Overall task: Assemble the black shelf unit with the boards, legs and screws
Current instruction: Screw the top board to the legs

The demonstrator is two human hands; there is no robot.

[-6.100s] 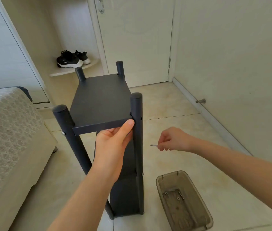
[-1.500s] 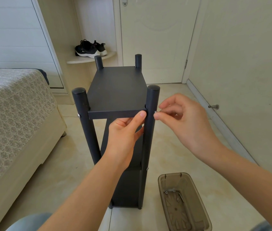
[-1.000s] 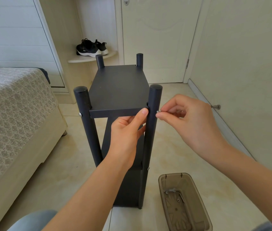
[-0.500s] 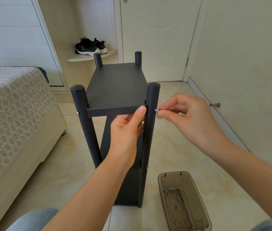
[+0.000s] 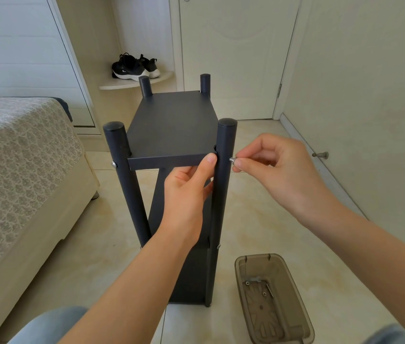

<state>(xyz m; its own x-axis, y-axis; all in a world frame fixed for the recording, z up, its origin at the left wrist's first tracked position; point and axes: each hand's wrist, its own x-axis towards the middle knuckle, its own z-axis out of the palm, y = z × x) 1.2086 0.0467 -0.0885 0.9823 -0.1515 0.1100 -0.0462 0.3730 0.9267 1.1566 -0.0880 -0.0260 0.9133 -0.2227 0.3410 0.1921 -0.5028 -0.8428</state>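
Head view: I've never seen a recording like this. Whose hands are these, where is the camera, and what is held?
There is no machine: a person wears a camera on the head, looking down at their own hands. The left hand grips the top board of a black shelf unit standing on the floor. The right hand pinches a small silver screw beside the front right leg. A brown tray on the floor holds a few small metal parts.
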